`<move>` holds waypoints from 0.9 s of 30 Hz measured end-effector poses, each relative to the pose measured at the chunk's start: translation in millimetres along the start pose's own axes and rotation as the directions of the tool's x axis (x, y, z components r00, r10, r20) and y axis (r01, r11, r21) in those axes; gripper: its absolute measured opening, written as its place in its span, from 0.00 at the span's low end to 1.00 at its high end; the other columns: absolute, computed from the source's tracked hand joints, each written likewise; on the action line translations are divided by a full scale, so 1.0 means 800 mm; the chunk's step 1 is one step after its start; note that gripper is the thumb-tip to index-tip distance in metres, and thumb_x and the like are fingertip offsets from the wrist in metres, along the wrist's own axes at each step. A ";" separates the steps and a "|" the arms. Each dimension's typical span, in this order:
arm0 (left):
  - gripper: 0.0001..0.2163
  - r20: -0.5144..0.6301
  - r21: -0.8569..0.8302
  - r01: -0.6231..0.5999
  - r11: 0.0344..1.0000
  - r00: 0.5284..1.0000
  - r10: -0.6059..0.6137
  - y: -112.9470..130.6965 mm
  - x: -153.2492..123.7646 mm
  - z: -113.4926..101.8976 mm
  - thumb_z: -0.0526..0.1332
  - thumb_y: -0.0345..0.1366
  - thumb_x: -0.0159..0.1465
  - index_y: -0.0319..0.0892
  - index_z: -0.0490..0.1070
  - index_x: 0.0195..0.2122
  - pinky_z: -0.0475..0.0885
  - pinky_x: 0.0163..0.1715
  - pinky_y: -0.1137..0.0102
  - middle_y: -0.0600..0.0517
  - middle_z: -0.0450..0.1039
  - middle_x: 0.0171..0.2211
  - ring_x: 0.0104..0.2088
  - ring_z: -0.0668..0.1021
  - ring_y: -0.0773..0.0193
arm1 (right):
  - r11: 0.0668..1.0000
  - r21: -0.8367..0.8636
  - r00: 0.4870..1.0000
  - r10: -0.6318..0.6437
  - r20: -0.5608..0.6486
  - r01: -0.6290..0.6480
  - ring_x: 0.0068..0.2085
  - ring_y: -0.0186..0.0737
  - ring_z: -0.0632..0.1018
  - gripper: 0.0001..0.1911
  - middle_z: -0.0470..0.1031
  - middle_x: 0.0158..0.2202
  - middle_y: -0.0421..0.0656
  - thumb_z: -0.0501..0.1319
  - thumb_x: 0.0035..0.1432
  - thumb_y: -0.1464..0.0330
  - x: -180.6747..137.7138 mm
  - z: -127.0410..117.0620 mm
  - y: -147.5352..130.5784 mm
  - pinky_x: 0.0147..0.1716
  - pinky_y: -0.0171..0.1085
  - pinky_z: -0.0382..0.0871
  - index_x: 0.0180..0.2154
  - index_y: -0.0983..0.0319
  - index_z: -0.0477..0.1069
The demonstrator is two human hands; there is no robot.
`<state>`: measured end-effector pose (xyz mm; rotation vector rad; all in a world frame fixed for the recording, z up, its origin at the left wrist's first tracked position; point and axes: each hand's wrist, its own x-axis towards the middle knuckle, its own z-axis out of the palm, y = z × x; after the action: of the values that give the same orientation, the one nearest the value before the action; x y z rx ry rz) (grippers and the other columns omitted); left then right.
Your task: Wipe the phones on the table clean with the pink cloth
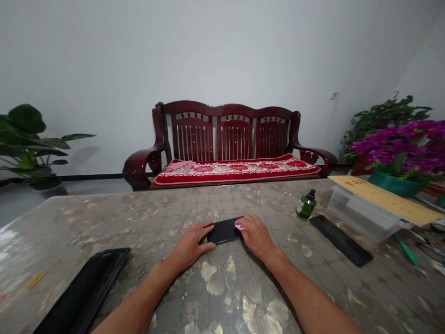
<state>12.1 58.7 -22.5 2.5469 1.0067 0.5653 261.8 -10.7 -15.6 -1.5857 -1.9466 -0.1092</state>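
A flat black smartphone (224, 231) lies on the patterned tablecloth in front of me, its long side running left to right. My left hand (193, 242) grips its left end, thumb at the near edge and fingers at the far edge. At the right end, my right hand (256, 234) has its fingers pinched on a small pale pink cloth or tissue (239, 227), which touches the dark surface. Part of the right end is hidden under those fingers.
On the right stand a green bottle (306, 205), a long black device (341, 240), and a clear plastic box (365, 213) under a yellow envelope (385, 199). A black case (85, 290) and a yellow band (35, 279) lie left. Beyond the table is a wooden bench (231, 109).
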 end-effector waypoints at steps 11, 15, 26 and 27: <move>0.20 -0.024 0.076 -0.086 0.993 0.996 0.088 0.001 -0.003 0.005 0.62 0.40 0.64 0.43 0.71 0.57 0.65 0.59 0.57 0.44 0.70 0.59 0.58 0.72 0.51 | 0.999 -0.036 1.000 0.017 0.017 -0.016 0.39 0.40 0.74 0.12 0.75 0.34 0.43 0.56 0.59 0.79 0.004 -0.003 0.011 0.41 0.36 0.65 0.35 0.60 0.75; 0.20 -0.028 0.050 -0.104 0.993 0.994 0.106 0.001 -0.002 0.005 0.63 0.38 0.63 0.43 0.72 0.56 0.66 0.58 0.57 0.44 0.71 0.58 0.57 0.73 0.52 | 0.996 0.084 0.999 -0.031 0.039 0.028 0.39 0.38 0.74 0.13 0.76 0.36 0.42 0.57 0.57 0.80 0.003 0.002 0.005 0.41 0.34 0.66 0.37 0.59 0.75; 0.20 -0.029 -0.024 -0.064 0.998 0.998 0.063 0.026 0.004 0.014 0.68 0.38 0.57 0.45 0.76 0.52 0.68 0.58 0.58 0.46 0.73 0.56 0.56 0.75 0.51 | 0.989 -0.129 0.997 0.077 0.001 -0.077 0.39 0.41 0.74 0.11 0.77 0.35 0.43 0.57 0.59 0.77 0.003 -0.007 0.012 0.42 0.37 0.64 0.36 0.58 0.75; 0.20 -0.037 -0.021 -0.040 0.999 0.999 0.039 0.027 0.005 0.016 0.69 0.38 0.56 0.45 0.76 0.51 0.68 0.58 0.58 0.45 0.73 0.56 0.55 0.75 0.51 | 0.993 -0.107 0.998 0.059 0.008 -0.058 0.39 0.41 0.74 0.11 0.77 0.35 0.42 0.57 0.59 0.77 0.002 -0.006 0.008 0.41 0.36 0.64 0.35 0.58 0.75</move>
<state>33.3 44.0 -23.1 2.5508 0.9596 0.6329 269.3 -9.7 -12.4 -1.7144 -1.9291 -0.1830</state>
